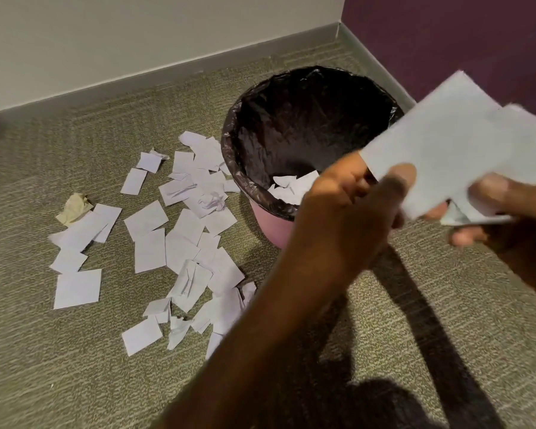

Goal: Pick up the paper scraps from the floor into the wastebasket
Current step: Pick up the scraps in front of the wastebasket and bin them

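Holding held scraps (pixel 452 144) pinched by left hand (pixel 347 209) and right hand (pixel 514 196) (blurred, right probably clamped too), just right of the wastebasket (pixel 229 140) mouth, left hand nearer; floor scraps (pixel 180 243) lie left of it.

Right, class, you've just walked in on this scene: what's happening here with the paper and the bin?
A person is clearing torn paper off the carpet. The left hand and right hand together hold a few white paper pieces at the near side of the pink wastebasket, which is lined with a black bag. Some binned scraps lie inside. Many floor scraps and one crumpled brown piece remain spread out to its left.
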